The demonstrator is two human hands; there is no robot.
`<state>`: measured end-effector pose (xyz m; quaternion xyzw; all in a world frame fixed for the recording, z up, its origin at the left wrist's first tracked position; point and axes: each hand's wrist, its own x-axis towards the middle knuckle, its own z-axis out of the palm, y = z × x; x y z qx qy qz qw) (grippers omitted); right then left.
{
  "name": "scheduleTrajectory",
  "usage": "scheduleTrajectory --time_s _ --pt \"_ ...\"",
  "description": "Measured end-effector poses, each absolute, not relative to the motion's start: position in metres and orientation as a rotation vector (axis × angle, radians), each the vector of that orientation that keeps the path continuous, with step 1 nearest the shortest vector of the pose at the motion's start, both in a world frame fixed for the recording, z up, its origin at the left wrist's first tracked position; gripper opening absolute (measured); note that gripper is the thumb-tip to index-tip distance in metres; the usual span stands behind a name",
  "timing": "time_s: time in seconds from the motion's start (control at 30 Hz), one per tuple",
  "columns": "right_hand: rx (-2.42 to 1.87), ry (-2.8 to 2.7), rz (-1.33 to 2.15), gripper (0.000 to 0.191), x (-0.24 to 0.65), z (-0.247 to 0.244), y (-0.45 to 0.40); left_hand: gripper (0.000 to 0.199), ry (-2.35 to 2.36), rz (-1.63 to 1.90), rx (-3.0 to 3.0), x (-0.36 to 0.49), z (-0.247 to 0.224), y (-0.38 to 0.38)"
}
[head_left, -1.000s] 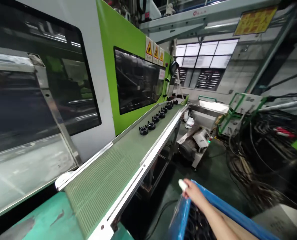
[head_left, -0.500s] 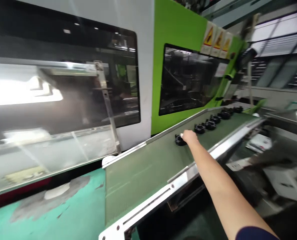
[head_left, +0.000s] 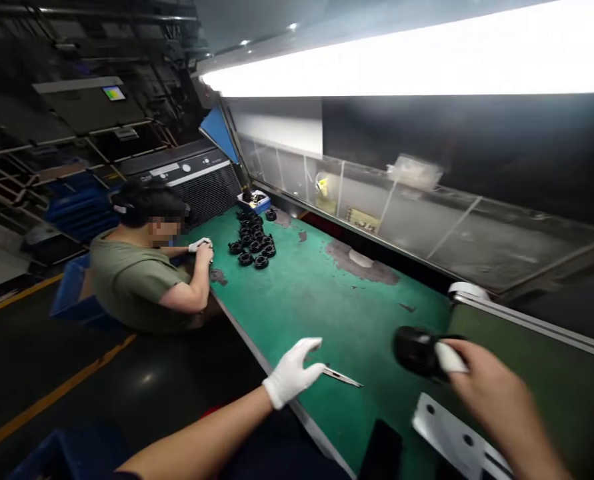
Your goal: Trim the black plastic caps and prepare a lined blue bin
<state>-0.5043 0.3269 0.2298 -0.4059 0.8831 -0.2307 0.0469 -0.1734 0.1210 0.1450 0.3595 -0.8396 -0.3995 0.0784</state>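
Observation:
My right hand, bare except for a white cover on a finger, grips a black ring-shaped plastic part above the green table. Motion blurs the part's details. My left hand, in a white glove, hovers over the table's front edge with thumb and fingers apart and nothing between them. Just beyond its thumb lies a slim silver tool with a pointed end, perhaps a knife; I cannot tell whether the thumb touches it.
Several similar black parts are grouped on the green table, near a seated co-worker. A blue box stands behind them. The conveyor borders the table at right. A black object sits at the front edge.
My view has swung left from the conveyor to the table. My right hand, earlier at a black part on the belt, now carries one over the table. My left hand has come into view.

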Motion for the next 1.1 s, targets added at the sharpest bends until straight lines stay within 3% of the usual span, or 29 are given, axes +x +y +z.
scheduleTrajectory --time_s 0.07,0.13,0.23,0.33,0.53,0.97,1.1 --pt "-1.296 2.536 -0.550 0.033 -0.437 0.188 0.250 0.095 -2.541 -1.129 0.893 -0.192 0.128 0.090" --pt "-1.289 2.450 -0.430 0.033 -0.380 0.149 0.175 0.111 -2.569 -1.093 0.778 -0.202 0.105 0.054" --pt "-1.201 2.386 -0.280 0.030 -0.322 0.095 0.090 0.098 -2.588 -1.077 0.776 -0.189 0.059 -0.004" --pt "-1.155 2.281 -0.203 0.040 -0.286 0.051 0.052 0.080 -2.606 -1.080 0.886 -0.160 0.009 -0.055" --pt "-1.070 2.114 -0.151 0.056 -0.238 0.026 0.079 0.074 -2.664 -1.129 0.968 -0.123 -0.048 -0.094" --pt "-0.714 2.117 -0.095 0.036 -0.226 0.010 0.150 0.105 -2.701 -1.147 0.857 -0.125 -0.060 -0.094" --pt "-0.712 2.041 -0.131 0.034 -0.216 0.002 0.144 0.103 -2.719 -1.148 0.853 -0.128 -0.059 -0.095"
